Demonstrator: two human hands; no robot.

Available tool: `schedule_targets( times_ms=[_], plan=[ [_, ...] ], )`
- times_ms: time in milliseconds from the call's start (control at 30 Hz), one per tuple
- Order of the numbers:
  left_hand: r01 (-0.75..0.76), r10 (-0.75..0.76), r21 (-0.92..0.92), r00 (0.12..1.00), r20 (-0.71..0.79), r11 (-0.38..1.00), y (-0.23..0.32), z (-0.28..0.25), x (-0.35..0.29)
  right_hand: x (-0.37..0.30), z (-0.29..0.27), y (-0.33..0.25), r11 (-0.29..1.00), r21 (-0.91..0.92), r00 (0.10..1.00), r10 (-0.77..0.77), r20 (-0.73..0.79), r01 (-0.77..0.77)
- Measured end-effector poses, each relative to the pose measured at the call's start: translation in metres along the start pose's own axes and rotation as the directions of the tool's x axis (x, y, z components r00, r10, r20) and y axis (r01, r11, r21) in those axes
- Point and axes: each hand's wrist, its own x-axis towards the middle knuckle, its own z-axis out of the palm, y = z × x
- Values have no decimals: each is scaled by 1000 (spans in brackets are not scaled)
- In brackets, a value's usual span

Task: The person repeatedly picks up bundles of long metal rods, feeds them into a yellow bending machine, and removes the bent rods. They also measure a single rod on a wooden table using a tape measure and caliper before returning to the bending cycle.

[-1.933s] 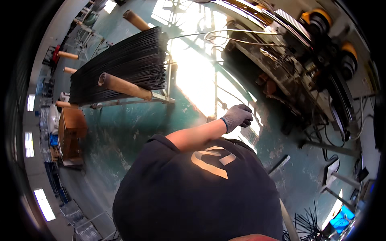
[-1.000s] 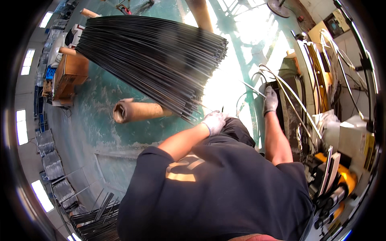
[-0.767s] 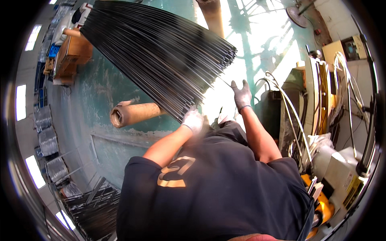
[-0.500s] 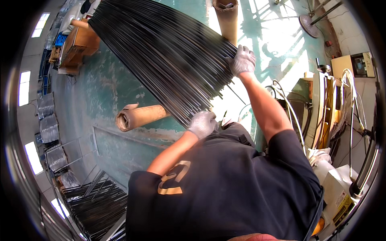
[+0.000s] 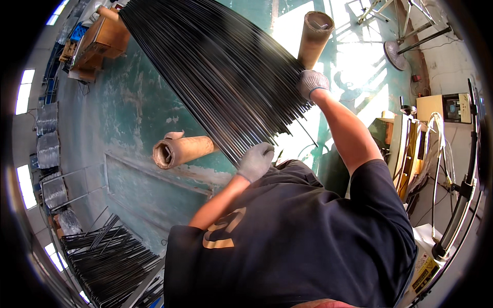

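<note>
A wide layer of long, thin black rods (image 5: 215, 72) spreads from the far left to just before my body, near ends uneven. In a grey knit glove, my left hand (image 5: 257, 161) is at the near-left rod ends, fingers curled; its fingertips are partly hidden. My right hand (image 5: 313, 83), also gloved, is closed against the right edge of the layer, with its fingers mostly hidden behind the rods. One brown cardboard tube (image 5: 187, 150) pokes out under the layer at the left. Another cardboard tube (image 5: 314, 41) rises just beyond my right hand.
More black rods (image 5: 110, 256) lie in a rack at the lower left. Brown cardboard boxes (image 5: 102, 41) stand at the far left. To the right are a machine frame (image 5: 405, 149) with hanging cables and a round metal base (image 5: 394, 55). Sunlight falls on the green floor (image 5: 149, 108).
The view has shifted slightly. My right hand has gone from spread fingers on the rod edge to a closed hold lower on it. My left hand stays by the near rod ends.
</note>
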Motion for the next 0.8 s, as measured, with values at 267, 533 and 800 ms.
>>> schedule_targets(
  times_ms=[267,533,800],
  plan=[
    [-4,6,-158,1000,8,987,-15,-14,8,-9,5,5,661,748,929,-237,285,-61],
    [197,-127,-806,980,152,558,-27,-48,67,-161,25,-17,889,451,970,-39,240,-76],
    [196,137,-971,967,214,134,-9,-91,158,-523,121,79,808,163,787,472,398,-567]
  ],
)
